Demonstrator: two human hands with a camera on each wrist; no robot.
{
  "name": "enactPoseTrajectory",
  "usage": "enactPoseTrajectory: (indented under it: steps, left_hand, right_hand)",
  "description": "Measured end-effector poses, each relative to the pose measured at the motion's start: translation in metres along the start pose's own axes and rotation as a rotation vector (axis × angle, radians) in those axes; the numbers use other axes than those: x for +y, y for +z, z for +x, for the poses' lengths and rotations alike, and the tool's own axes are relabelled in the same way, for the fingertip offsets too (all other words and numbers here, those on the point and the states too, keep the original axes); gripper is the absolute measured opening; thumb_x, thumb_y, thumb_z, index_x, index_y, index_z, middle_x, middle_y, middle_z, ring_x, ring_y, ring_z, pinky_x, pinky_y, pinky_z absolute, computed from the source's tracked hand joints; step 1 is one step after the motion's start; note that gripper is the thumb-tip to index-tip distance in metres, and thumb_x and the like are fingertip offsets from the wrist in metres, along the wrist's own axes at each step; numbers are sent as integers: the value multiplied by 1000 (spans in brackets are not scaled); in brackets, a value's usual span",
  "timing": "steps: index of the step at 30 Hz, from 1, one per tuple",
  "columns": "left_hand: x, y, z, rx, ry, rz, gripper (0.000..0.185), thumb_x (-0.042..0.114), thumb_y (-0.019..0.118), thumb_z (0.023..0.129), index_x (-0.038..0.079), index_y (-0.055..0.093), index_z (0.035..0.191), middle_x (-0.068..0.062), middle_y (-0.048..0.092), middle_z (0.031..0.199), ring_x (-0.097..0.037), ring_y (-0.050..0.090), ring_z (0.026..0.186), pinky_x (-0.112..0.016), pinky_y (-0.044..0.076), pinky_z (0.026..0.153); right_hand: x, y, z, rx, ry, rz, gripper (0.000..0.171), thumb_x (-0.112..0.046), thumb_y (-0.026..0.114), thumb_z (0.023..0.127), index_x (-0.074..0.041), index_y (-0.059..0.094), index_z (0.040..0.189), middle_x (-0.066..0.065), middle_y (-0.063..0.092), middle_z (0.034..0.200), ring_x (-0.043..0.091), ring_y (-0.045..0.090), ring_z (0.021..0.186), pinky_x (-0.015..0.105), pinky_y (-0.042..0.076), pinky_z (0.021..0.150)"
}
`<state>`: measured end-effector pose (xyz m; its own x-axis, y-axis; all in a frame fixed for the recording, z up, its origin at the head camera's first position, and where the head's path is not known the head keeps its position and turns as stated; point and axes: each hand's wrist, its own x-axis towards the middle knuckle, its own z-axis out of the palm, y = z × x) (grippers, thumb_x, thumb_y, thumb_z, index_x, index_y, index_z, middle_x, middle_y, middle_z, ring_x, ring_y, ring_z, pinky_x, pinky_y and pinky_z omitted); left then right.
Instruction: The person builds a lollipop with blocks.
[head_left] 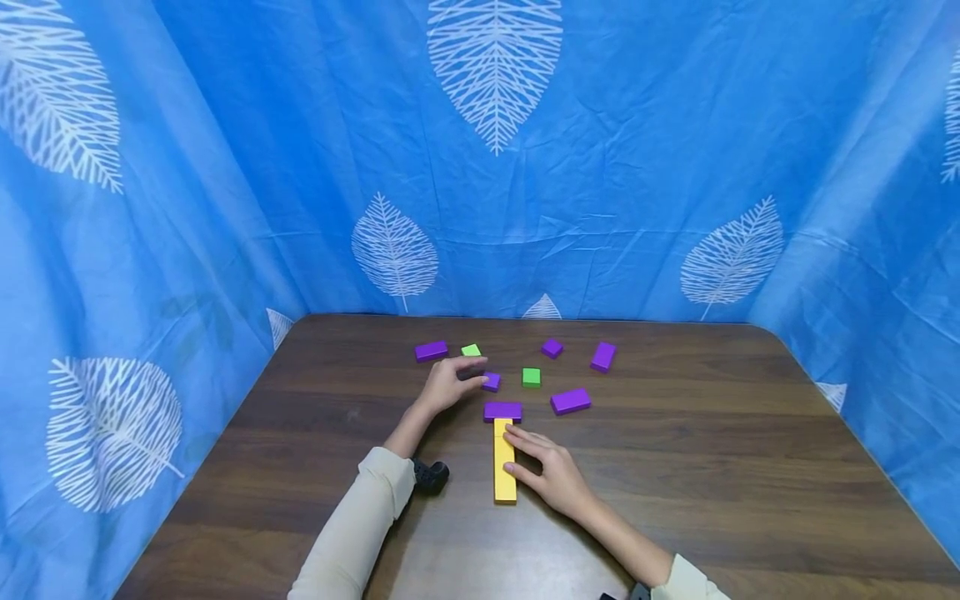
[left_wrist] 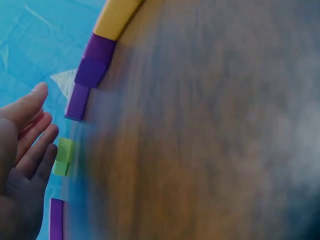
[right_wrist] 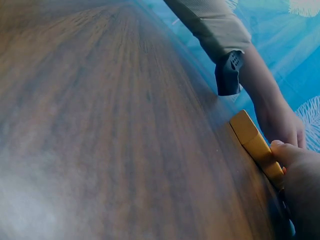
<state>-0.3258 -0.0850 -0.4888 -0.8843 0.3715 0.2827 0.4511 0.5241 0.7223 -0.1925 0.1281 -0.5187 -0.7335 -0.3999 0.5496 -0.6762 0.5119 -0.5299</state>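
Observation:
My left hand point(head_left: 448, 385) hovers over the table's left middle, its thumb and fingers apart. A small purple block point(head_left: 491, 382) is right by its fingertips. In the left wrist view the fingers point(left_wrist: 36, 145) are extended, with nothing between them. My right hand point(head_left: 551, 472) rests its thumb and fingertips along the right side of a yellow bar of blocks point(head_left: 504, 483), which lies lengthwise toward the person. Across the bar's far end lies a longer purple block point(head_left: 502, 411), forming a T with it. In the right wrist view the thumb touches the yellow bar.
Around them lie a purple block point(head_left: 572, 402), a green block point(head_left: 531, 377), another purple block point(head_left: 603, 357), a small purple one point(head_left: 552, 348), a light green block point(head_left: 471, 351) behind the left hand, and a purple block point(head_left: 431, 352). Blue curtains point(head_left: 600, 167) surround the wooden table point(head_left: 735, 467).

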Motion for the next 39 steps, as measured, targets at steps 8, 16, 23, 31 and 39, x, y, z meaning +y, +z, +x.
enactPoseTrajectory:
  steps: [8, 16, 23, 31, 39]
  left_hand:
    - [-6, 5, 1, -88, 40, 61, 39, 21, 69, 84, 4, 63, 119, -10, 62, 118, -24, 54, 113, -38, 41, 97]
    - [-7, 7, 0, -55, 79, 106, 34, 17, 70, 82, 5, 66, 114, -9, 65, 112, -24, 57, 110, -37, 41, 96]
    - [-11, 10, -10, 9, 56, 30, 31, 18, 73, 80, 9, 69, 110, -6, 66, 108, -20, 58, 107, -36, 44, 93]
    - [-12, 13, -18, 31, 45, 11, 31, 21, 73, 80, 11, 69, 110, -3, 67, 107, -18, 59, 105, -36, 45, 92]
    - [-13, 11, -18, 17, 67, -18, 33, 22, 72, 81, 10, 68, 111, -4, 66, 108, -19, 58, 106, -37, 45, 92]
  right_hand:
    - [3, 0, 0, -3, -1, 4, 43, -25, 69, 83, -4, 62, 120, 7, 56, 127, 25, 53, 115, 42, 44, 93]
    - [4, 0, 0, -7, 6, 2, 43, -26, 69, 83, -5, 62, 120, 6, 55, 128, 25, 53, 115, 42, 44, 93]
    - [2, 0, -1, -18, 20, 4, 43, -26, 68, 84, -5, 61, 121, 6, 55, 128, 26, 53, 115, 43, 43, 93]
    - [2, -2, 0, -31, 31, 3, 43, -26, 68, 84, -6, 61, 121, 5, 55, 129, 24, 52, 116, 42, 43, 94]
    - [2, 0, 0, -30, 34, -6, 43, -28, 68, 84, -6, 61, 121, 4, 54, 130, 25, 52, 116, 43, 43, 94]
